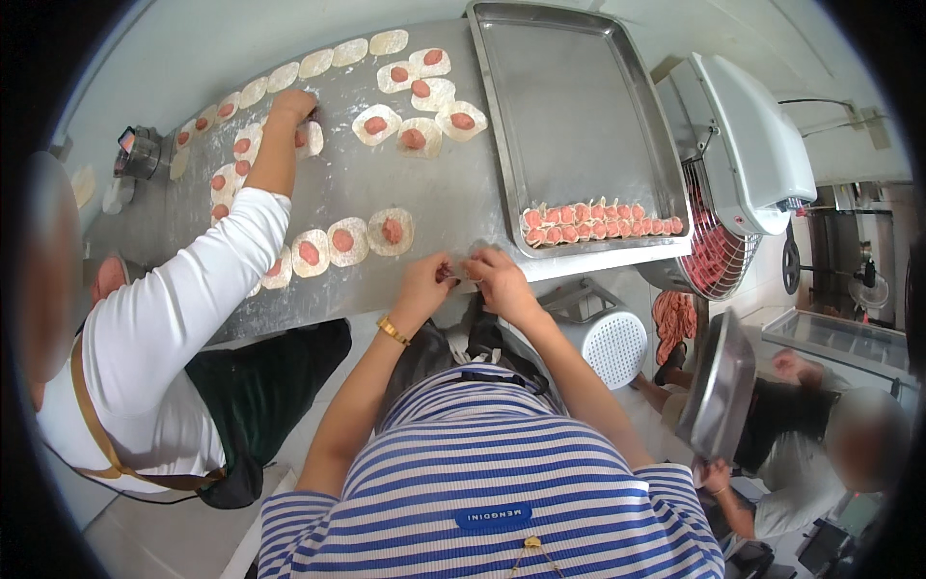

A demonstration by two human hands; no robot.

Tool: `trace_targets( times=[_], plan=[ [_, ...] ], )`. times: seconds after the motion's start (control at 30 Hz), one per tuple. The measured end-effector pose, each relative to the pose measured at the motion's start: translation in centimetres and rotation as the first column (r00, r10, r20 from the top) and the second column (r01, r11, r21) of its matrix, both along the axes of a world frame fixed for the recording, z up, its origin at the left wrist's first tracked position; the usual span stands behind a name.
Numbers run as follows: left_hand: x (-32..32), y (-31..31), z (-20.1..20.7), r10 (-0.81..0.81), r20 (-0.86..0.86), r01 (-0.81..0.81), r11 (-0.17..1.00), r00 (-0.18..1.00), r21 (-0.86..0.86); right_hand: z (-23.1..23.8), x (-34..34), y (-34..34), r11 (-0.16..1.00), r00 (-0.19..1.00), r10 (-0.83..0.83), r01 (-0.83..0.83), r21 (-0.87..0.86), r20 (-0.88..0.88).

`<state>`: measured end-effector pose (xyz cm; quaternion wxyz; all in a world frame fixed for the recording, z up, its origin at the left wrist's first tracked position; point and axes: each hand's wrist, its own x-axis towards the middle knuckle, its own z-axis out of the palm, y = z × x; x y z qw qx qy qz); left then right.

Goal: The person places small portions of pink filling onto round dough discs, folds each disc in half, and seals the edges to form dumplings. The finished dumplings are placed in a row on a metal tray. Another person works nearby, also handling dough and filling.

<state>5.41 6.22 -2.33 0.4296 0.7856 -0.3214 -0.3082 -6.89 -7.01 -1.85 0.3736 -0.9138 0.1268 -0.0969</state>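
Both hands are in close, just off the near edge of the steel desk (449, 227). The left grip (427, 281) has its fingers bent inward, the right grip (498, 283) faces it, fingertips nearly meeting. A small pale scrap (467, 283) shows between them, probably dough wrapper, but it's too tiny to call, and whether either grip is truly clenched on it I cannot tell.

Up ahead of the left grip sits the nearest filled wrapper (391, 232), lying flat, its pink meat near the centre. Over in the big metal tray (579, 116), the open-topped dumplings (603, 224) are packed in two rows along the near end, meat showing.

Assuming it's shaping work, good form here means light fingertip pressure: gather the rim evenly, steady the base with one side, pleat with the other, and avoid squeezing so hard that filling bulges or thin dough tears. Floured fingers should help against sticking. And mind that co-worker's hand (293, 104), busy among wrappers farther up the desk.
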Motion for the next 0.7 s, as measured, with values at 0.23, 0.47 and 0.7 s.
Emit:
trace_targets(
  times=[0.23, 0.47, 0.7],
  plan=[
    [7.6, -4.6, 0.4, 0.273, 0.431, -0.271, 0.96, 0.86, -0.068, 3.9, -2.4, -2.4, 0.875, 0.981, -0.192, 0.155, 0.459, 0.035],
    [13.9, -10.8, -0.7, 0.335, 0.596, -0.535, 0.822, 0.73, 0.194, 5.0, -9.6, -18.2, 0.785, 0.845, -0.508, 0.375, 0.493, 0.167],
    [15.9, -11.1, -4.7, 0.494, 0.494, -0.605, 0.792, 0.715, 0.083, 2.9, -11.5, -30.3, 0.833, 0.832, -0.553, 0.554, 0.003, 0.036]
  ],
)
